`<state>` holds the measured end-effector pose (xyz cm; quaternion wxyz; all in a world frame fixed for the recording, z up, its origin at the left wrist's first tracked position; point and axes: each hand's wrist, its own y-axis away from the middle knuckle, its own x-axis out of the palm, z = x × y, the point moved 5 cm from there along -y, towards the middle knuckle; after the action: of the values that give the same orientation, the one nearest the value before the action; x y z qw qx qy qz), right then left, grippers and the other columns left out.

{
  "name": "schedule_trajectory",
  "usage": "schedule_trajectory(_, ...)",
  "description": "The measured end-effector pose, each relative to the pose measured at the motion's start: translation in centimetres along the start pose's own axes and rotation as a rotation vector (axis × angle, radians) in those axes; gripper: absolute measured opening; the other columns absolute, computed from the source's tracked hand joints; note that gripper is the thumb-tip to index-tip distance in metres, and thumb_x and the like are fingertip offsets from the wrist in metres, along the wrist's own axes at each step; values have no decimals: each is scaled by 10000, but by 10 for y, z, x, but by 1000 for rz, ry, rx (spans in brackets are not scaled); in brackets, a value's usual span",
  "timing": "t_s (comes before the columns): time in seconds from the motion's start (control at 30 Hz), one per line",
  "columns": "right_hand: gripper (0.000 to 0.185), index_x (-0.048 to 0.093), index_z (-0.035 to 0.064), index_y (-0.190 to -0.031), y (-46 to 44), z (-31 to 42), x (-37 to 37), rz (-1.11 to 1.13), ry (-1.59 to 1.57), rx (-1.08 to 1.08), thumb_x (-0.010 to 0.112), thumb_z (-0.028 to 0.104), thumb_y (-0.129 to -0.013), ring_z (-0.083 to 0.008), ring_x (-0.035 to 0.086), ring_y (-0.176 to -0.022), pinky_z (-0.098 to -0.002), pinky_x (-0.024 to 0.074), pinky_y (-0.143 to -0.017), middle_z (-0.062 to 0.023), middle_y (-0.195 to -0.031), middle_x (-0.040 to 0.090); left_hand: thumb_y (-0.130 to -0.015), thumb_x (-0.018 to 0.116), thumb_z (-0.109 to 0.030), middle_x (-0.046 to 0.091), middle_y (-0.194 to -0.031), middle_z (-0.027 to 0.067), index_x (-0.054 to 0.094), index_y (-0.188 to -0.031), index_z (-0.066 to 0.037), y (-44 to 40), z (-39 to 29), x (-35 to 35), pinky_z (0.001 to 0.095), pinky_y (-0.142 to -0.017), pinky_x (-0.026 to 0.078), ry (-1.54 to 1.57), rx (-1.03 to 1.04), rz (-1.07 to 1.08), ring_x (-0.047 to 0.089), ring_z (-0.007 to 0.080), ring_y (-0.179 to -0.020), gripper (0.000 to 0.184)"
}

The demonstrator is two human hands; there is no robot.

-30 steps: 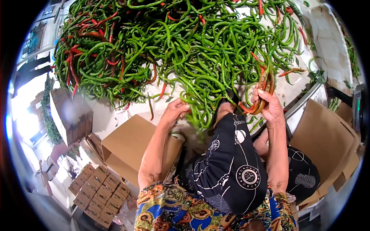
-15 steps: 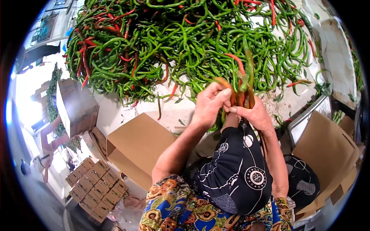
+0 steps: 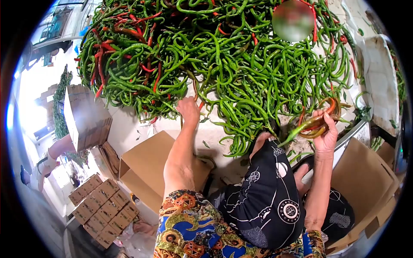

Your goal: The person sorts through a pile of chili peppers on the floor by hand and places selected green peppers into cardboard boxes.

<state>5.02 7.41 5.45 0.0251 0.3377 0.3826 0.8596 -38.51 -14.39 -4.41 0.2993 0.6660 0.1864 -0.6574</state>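
My right hand point(image 3: 325, 136) is closed around a small bunch of peppers point(image 3: 306, 125), red, brown and partly green, which it holds up over the near right edge of the heap. My left hand point(image 3: 189, 111) is at the near edge of the big heap of peppers point(image 3: 245, 71), just beside a dark pepper point(image 3: 195, 88); its fingertips are hidden, so I cannot tell if they grip. The heap lies on a pale surface point(image 3: 165, 122) before me. I judge that the step in hand is picking out coloured peppers from the green ones. The next move seems to need a careful left pinch, without dragging the neighbours, while the right grip stays firm.
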Motion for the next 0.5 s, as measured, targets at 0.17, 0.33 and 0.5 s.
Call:
schedule_trajectory(0.17,255,586,26,-1077,1,-10,-21,16,50,55,671,50,-837,-213,607,-923,-351,502,-905,-92,-960,618,-884,593,-215,644,-705,137,657,-954,-29,16,-2,-4,362,-630,488,625,63,152,626,268,-637,209)
schedule_trajectory(0.33,242,600,35,-1068,7,-35,-10,53,135,198,669,61,-837,-243,664,-902,-366,546,-846,-136,-1010,664,-951,512,-192,592,-770,21,587,-1034,5,56,-47,-95,246,-640,454,1414,-432,354,555,101,-690,227)
schedule_trajectory(0.5,269,587,20,-1106,9,-67,51,176,227,329,652,95,-856,-263,678,-936,-372,559,-840,-208,-1093,653,-931,551,-155,624,-827,71,599,-1060,-5,102,-125,-122,272,-685,470,1239,-29,539,615,130,-782,204)
